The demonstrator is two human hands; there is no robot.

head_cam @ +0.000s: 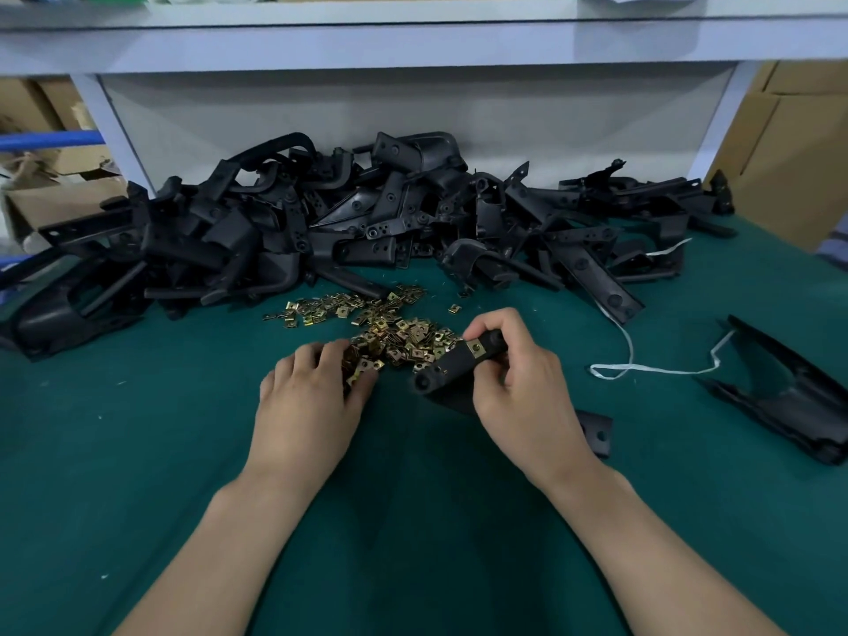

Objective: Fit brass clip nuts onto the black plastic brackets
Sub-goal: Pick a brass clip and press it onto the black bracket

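Brass clip nuts (394, 342) lie piled under the left hand (307, 401), whose fingers (330, 355) curl into them; whether they pinch one I cannot tell. Right hand (518, 397) grips one black bracket (452, 367) bearing one fitted nut (477, 348). Near green surface (137, 452) lies open; bracket heap (321, 222) crowds the far edge; one loose bracket (789, 397) and white strap (651, 370) lie right.

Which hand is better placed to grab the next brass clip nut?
Left. The left hand lies on the pile of brass clip nuts, its fingers among them. The right hand grips the black bracket, which carries a fitted clip nut, so it is not free.
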